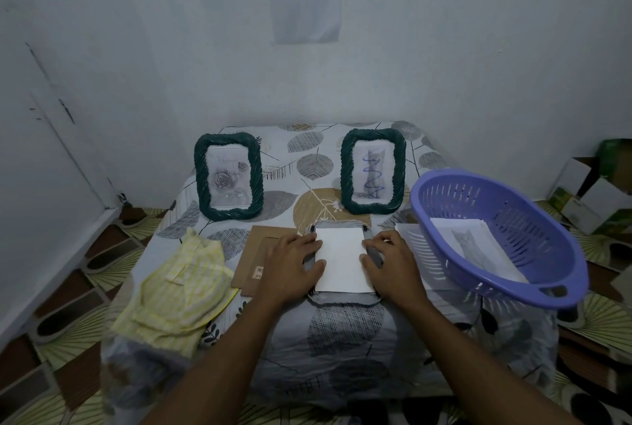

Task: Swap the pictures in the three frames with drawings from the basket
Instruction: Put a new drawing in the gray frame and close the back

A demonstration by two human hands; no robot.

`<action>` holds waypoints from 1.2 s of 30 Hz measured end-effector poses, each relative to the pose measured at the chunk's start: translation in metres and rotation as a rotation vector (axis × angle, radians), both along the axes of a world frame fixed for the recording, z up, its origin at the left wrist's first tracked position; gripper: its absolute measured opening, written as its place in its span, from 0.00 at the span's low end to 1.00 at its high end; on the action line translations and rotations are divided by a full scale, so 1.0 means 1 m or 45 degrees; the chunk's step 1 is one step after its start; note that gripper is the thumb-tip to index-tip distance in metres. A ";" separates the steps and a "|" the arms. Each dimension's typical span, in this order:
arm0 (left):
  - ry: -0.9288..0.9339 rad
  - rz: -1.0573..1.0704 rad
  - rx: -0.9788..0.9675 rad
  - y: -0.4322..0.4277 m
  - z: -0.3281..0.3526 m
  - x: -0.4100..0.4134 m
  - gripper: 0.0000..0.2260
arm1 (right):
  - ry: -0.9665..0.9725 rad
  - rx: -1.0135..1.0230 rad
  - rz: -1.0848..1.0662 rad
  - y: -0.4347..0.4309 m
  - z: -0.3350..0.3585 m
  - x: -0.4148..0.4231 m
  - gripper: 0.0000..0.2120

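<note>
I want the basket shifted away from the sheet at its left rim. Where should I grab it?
Grip the purple basket by the handle slot in its near rim, coming from the front-right with the right hand. That cutout faces the person, the rim broadens there, and fingers can probably hook through it clear of the cat drawing lying inside.

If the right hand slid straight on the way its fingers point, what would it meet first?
Most likely the white sheet on the face-down frame: the right hand points left, fingertips at the sheet's right edge. Beyond lies the left hand. Exact contact unclear.
</note>
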State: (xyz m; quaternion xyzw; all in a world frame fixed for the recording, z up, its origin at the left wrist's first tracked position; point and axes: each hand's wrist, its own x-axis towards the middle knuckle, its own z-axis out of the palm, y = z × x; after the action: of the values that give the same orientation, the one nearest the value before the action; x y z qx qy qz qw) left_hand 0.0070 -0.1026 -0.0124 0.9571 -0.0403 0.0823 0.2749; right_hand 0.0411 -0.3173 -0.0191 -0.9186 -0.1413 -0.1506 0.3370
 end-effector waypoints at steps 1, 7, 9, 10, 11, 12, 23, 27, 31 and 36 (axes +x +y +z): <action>0.003 0.000 -0.004 0.000 0.000 0.000 0.27 | 0.001 -0.002 -0.001 0.000 0.000 0.000 0.15; 0.006 0.011 -0.049 0.000 0.000 -0.001 0.26 | 0.004 0.009 0.013 -0.001 0.000 0.001 0.15; 0.015 0.039 -0.251 0.000 0.008 0.001 0.24 | 0.011 0.030 0.015 0.000 0.000 0.002 0.15; -0.010 0.064 -0.379 0.000 0.015 0.003 0.21 | 0.012 0.046 0.014 0.000 0.001 0.002 0.15; -0.066 0.104 -0.465 0.001 0.022 0.004 0.18 | 0.014 0.057 0.014 0.000 0.001 0.002 0.14; -0.125 0.185 -0.478 0.004 0.028 0.005 0.17 | 0.013 0.066 0.014 0.000 0.001 0.002 0.14; 0.188 0.735 0.143 0.036 0.031 -0.009 0.18 | 0.058 0.088 0.027 0.000 0.004 -0.001 0.13; 0.091 0.717 -0.213 0.032 0.057 -0.008 0.13 | 0.192 0.189 0.023 -0.001 0.013 0.003 0.12; 0.046 0.649 -0.299 0.009 0.087 -0.005 0.12 | 0.130 0.100 0.038 0.000 0.031 0.007 0.10; 0.116 0.534 -0.340 -0.025 0.076 0.004 0.19 | 0.349 0.467 0.105 0.011 0.067 0.002 0.11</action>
State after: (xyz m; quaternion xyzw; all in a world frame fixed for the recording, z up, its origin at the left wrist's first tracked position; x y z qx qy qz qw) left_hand 0.0112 -0.1278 0.0638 0.9025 0.1826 0.0989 0.3773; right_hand 0.0430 -0.3062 0.0481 -0.8472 -0.1021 -0.0338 0.5203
